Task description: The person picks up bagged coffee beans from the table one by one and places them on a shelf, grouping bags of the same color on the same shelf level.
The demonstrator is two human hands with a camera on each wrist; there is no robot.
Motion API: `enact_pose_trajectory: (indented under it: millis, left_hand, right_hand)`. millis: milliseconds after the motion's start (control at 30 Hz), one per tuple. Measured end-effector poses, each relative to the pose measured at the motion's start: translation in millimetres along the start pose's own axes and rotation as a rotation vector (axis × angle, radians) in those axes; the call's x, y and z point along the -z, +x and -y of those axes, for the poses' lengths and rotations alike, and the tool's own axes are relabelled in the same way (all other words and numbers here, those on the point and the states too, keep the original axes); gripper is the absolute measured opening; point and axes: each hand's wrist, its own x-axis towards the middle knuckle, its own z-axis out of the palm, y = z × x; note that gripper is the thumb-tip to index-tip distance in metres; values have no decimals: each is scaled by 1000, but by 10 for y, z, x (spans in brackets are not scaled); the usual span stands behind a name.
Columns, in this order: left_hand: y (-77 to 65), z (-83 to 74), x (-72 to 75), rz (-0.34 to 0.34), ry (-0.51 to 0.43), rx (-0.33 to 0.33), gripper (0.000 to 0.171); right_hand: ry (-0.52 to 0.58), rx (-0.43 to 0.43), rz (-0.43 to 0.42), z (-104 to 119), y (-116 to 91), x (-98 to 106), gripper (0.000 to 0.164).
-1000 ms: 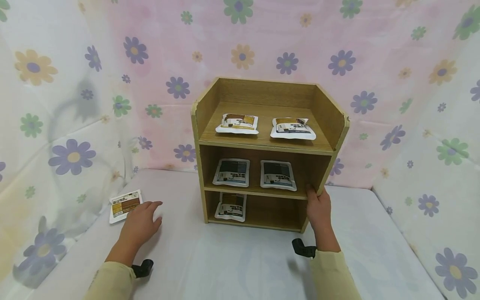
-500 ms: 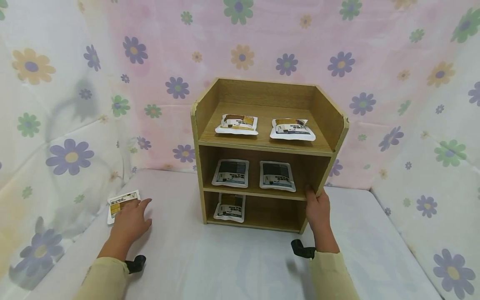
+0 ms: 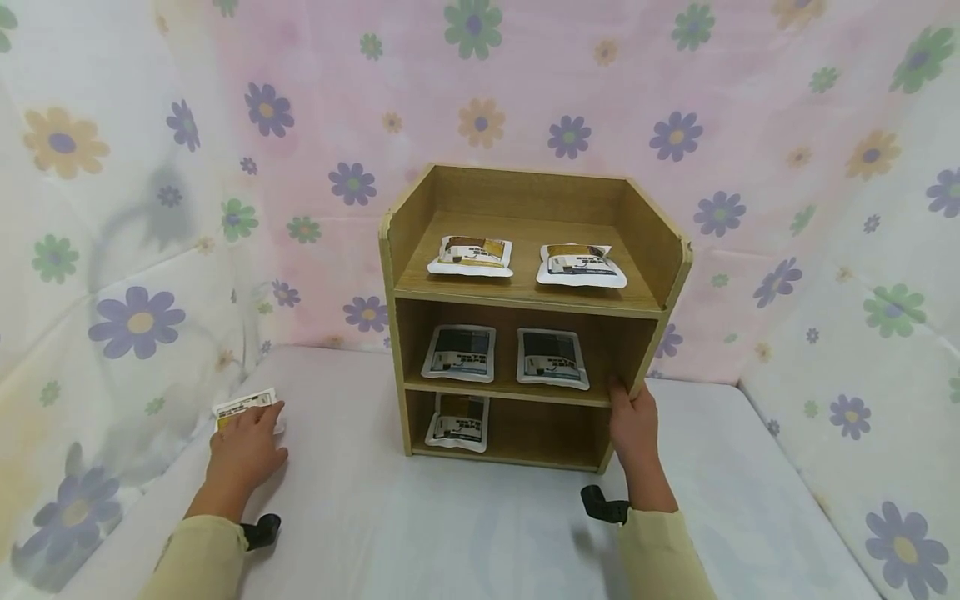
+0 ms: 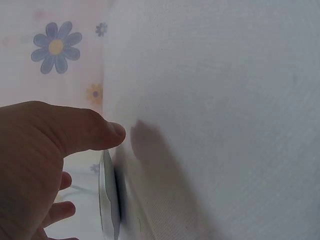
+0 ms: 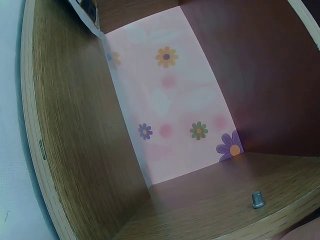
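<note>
At the left of the head view, my left hand [image 3: 242,454] reaches over a white packet [image 3: 251,402] with a printed label, which lies on the white cloth. The fingers cover much of the packet. In the left wrist view the thumb [image 4: 95,132] is stretched out, apart from the packet's pale edge [image 4: 109,195]. My right hand [image 3: 636,425] grips the right side panel of a small wooden shelf [image 3: 528,193], at the height of its middle board; its fingertips are hidden. The right wrist view looks into the bottom compartment [image 5: 80,125], with the hand's edge in the lower right corner.
Two packets lie on the shelf's top, one of them on the left [image 3: 471,257]. Two dark-labelled packets [image 3: 552,358] are on the middle board, and one packet [image 3: 457,422] is at the bottom left. A metal peg [image 5: 257,200] sticks out inside. Flowered cloth [image 3: 135,321] surrounds the table.
My left hand has moved left and its fingers now overlap the packet more. The right hand keeps its grip on the shelf. The head view has shifted slightly.
</note>
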Motion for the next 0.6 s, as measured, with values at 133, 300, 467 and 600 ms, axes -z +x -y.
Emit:
enact_pose_trajectory:
  millis: [133, 300, 467, 600]
  left_hand:
    - [11, 17, -5, 8, -3, 12, 72]
    - [48, 52, -14, 32, -12, 28, 71]
    - [55, 101, -23, 57, -37, 38, 68]
    - [52, 121, -24, 67, -58, 47, 64]
  right_hand:
    - [0, 6, -5, -7, -1, -4, 56]
    - [1, 8, -6, -9, 8, 0, 56]
    - [1, 2, -2, -10, -3, 2, 57]
    - [3, 0, 2, -12, -13, 3, 57]
